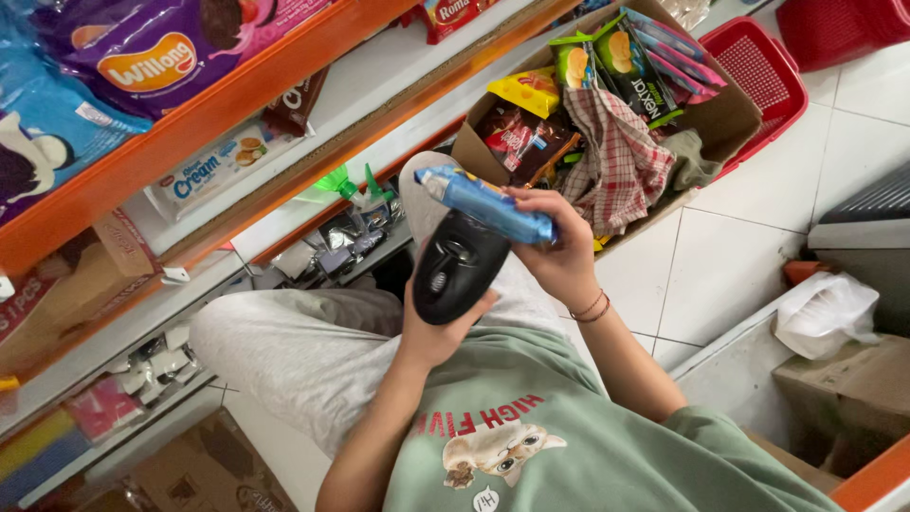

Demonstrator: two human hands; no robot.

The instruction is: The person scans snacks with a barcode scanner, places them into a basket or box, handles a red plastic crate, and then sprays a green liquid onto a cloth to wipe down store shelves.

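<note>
My left hand [438, 327] grips a black handheld scanner [458, 265], its head pointing up toward a blue snack pack [485, 202]. My right hand [559, 248] holds that long blue pack across the top of the scanner, fingers wrapped round its right end. Both hands are above my grey-trousered knees [313, 346]. A thin bracelet sits on my right wrist.
A cardboard box [730, 118] with several snack packs and a red checked cloth [621, 156] stands on the white tiled floor ahead. A red basket [763, 71] lies behind it. Orange-edged shelves [190, 133] of packets run along the left. Another carton and white bag [825, 313] sit right.
</note>
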